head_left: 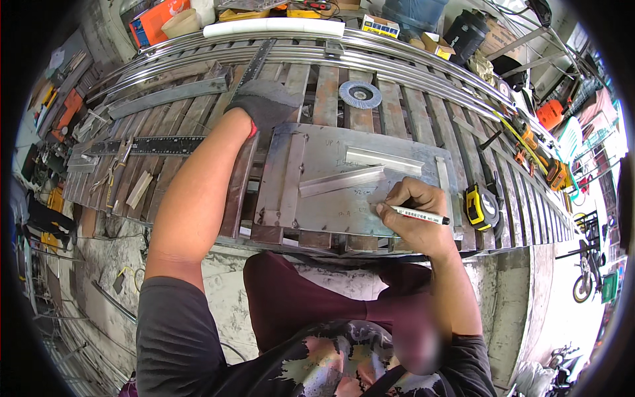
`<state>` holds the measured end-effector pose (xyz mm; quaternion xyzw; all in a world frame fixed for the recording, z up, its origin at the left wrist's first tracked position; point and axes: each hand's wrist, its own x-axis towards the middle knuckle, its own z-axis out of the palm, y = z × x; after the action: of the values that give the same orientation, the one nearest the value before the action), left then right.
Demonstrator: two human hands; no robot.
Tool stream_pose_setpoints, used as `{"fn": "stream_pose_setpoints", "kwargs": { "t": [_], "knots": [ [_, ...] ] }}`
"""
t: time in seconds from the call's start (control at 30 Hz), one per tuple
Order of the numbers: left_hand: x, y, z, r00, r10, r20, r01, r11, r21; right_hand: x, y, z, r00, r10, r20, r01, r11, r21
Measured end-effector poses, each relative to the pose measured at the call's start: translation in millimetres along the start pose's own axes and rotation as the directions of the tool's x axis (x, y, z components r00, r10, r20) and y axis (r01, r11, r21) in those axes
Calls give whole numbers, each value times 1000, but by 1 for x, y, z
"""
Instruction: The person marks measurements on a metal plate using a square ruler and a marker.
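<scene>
Pinching a marker point(421, 215) between thumb and fingers, the right hand point(422, 221) is over a metal plate point(317, 210) at the near edge of a slatted table point(326, 96). Past the plate's far left corner is the gloved left hand point(266, 104), its fingers hidden, opening and grip impossible to tell. Steel pipes point(297, 50) line the far side, a tape measure point(481, 206) sits right of the plate, and pale floor point(226, 291) shows below.

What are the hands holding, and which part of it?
The right hand holds a white marker near its left end; its black end sticks out. I can't tell whether the gloved left hand holds anything.
</scene>
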<state>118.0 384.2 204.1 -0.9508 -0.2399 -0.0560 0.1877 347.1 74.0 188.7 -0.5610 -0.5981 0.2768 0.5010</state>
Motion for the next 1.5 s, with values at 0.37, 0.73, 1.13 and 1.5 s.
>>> {"fn": "stream_pose_setpoints", "kwargs": {
  "t": [0.37, 0.73, 1.13, 1.5],
  "knots": [
    [-1, -1, 2, 998, 16, -54, -19, 999, -48, 3, -7, 2, 995, 15, 101, -15, 1000, -6],
    [-4, -3, 5, 996, 38, -81, -40, 999, -24, 3, -9, 3, 993, 13, 117, -11, 1000, -15],
    [-4, -3, 5, 997, 32, -69, -33, 999, -12, 3, -10, 3, 991, 22, 136, -21, 1000, -12],
    [-3, -5, 8, 997, 40, -67, -40, 999, -10, 2, -9, 2, 993, 52, 107, -55, 998, 27]
  ]
}}
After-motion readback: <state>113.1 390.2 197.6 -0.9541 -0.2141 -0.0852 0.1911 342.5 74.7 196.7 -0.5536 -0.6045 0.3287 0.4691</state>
